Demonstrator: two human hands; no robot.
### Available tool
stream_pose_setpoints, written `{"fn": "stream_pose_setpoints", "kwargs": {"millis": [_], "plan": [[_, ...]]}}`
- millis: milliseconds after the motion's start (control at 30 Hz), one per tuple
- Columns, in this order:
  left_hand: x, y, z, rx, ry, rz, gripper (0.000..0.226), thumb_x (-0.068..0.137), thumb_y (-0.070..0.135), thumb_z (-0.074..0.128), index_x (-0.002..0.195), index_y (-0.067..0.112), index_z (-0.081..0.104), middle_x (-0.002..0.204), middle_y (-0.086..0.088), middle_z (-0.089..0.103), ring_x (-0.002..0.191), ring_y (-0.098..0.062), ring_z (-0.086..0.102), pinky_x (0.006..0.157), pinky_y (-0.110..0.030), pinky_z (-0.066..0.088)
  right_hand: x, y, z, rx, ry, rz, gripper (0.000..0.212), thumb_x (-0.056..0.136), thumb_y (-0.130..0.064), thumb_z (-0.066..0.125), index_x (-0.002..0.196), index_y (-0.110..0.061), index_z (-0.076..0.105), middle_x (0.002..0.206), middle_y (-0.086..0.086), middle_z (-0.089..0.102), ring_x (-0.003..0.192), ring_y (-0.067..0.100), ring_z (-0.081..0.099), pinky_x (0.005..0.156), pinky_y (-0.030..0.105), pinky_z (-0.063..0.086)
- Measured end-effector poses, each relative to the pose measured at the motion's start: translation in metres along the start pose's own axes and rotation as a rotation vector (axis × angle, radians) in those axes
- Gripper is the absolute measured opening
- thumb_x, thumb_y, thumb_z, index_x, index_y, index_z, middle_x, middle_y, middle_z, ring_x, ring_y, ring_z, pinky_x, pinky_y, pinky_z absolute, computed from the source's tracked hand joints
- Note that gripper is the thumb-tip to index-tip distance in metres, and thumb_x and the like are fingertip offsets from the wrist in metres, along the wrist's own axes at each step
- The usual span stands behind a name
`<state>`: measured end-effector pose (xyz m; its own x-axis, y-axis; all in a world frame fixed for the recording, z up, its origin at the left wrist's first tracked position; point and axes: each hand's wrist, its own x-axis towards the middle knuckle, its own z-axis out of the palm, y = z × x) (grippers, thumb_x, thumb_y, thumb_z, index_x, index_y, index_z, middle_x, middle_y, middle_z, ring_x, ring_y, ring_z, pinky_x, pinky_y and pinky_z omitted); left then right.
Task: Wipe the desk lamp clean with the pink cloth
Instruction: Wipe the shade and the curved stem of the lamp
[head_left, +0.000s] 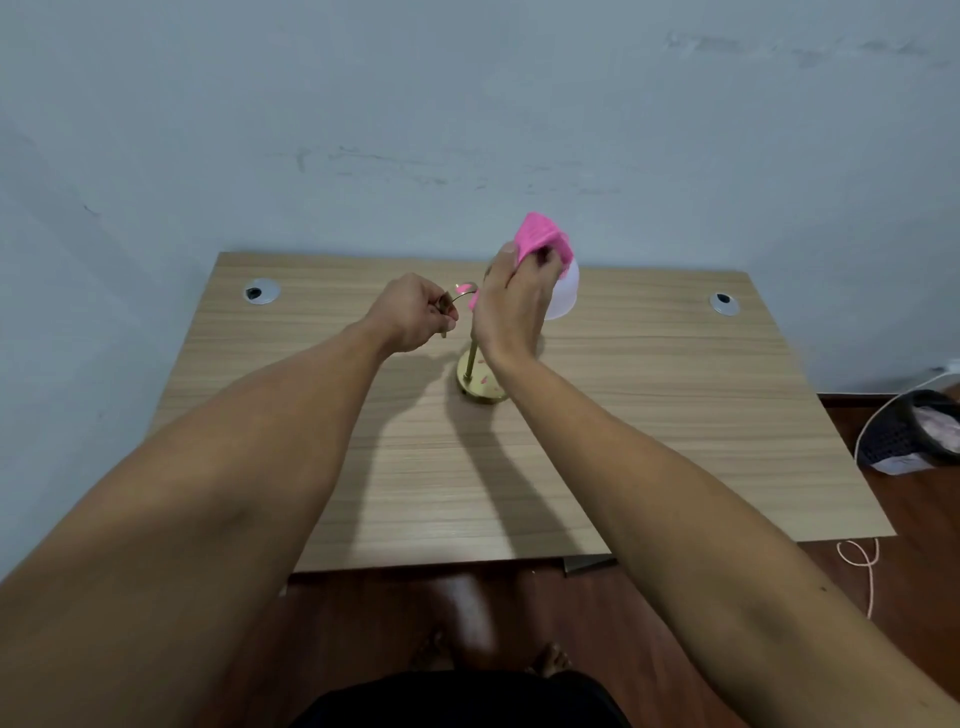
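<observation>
A small desk lamp stands near the middle of the wooden desk (649, 415). It has a round gold base (480, 387), a thin gold stem curving over at the top, and a white shade (567, 296). My left hand (415, 312) is closed around the curved gold arm of the lamp. My right hand (511, 306) grips the bunched pink cloth (543, 236) and presses it on top of the white shade. Much of the shade and the stem's upper part are hidden behind my right hand.
Two round cable grommets sit in the desk's far corners, one at the left (261, 291) and one at the right (723, 303). A grey wall rises right behind the desk. A dark mesh bin (914, 431) and a white cord (862, 561) lie on the floor at right.
</observation>
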<state>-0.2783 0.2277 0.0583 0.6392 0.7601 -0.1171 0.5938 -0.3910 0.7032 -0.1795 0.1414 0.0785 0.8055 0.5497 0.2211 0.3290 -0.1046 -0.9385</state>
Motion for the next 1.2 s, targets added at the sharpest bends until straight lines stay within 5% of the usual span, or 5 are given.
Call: {"fn": "stream_pose_setpoints", "kwargs": {"millis": [200, 500, 700, 1033, 1200], "plan": [[-0.002, 0.002, -0.001, 0.016, -0.016, 0.02, 0.019, 0.083, 0.006, 0.074, 0.069, 0.016, 0.066, 0.053, 0.011, 0.055, 0.039, 0.012, 0.047, 0.044, -0.005, 0.033, -0.045, 0.026, -0.004, -0.083, -0.196, -0.182, 0.045, 0.107, -0.024, 0.042, 0.145, -0.003, 0.049, 0.151, 0.014, 0.044, 0.133, 0.029, 0.051, 0.109, 0.037, 0.043], [-0.002, 0.001, 0.001, 0.02, -0.005, 0.011, 0.008, 0.083, 0.006, 0.071, 0.085, 0.011, 0.076, 0.073, -0.001, 0.071, 0.046, 0.011, 0.052, 0.046, -0.004, 0.035, 0.016, -0.024, -0.02, 0.199, 0.132, 0.272, 0.035, 0.11, -0.023, 0.038, 0.095, -0.002, 0.062, 0.075, -0.003, 0.056, 0.075, 0.016, 0.054, 0.074, 0.028, 0.037], [-0.001, 0.002, 0.0, 0.043, -0.021, 0.02, 0.008, 0.084, 0.006, 0.071, 0.084, 0.012, 0.076, 0.057, 0.01, 0.059, 0.043, 0.009, 0.049, 0.047, -0.005, 0.035, -0.012, -0.013, -0.012, 0.113, -0.062, 0.144, 0.036, 0.11, -0.034, 0.039, 0.107, -0.007, 0.062, 0.08, 0.0, 0.062, 0.063, -0.006, 0.056, 0.063, 0.018, 0.04], [0.001, -0.001, 0.003, 0.066, -0.024, 0.032, 0.01, 0.084, 0.008, 0.069, 0.083, 0.016, 0.074, 0.073, 0.001, 0.07, 0.056, 0.003, 0.055, 0.052, -0.01, 0.038, 0.014, -0.029, -0.022, 0.32, 0.008, 0.346, 0.035, 0.101, -0.016, 0.047, 0.067, -0.019, 0.046, 0.065, -0.002, 0.05, 0.063, 0.019, 0.047, 0.069, 0.034, 0.043], [0.002, -0.003, 0.002, 0.079, -0.035, 0.048, 0.01, 0.085, 0.011, 0.07, 0.083, 0.019, 0.073, 0.069, 0.007, 0.068, 0.056, 0.004, 0.054, 0.056, -0.018, 0.039, 0.047, -0.036, -0.041, 0.745, 0.195, 0.804, 0.027, 0.098, -0.011, 0.045, 0.122, -0.007, 0.058, 0.118, 0.011, 0.065, 0.109, 0.034, 0.063, 0.102, 0.053, 0.051]]}}
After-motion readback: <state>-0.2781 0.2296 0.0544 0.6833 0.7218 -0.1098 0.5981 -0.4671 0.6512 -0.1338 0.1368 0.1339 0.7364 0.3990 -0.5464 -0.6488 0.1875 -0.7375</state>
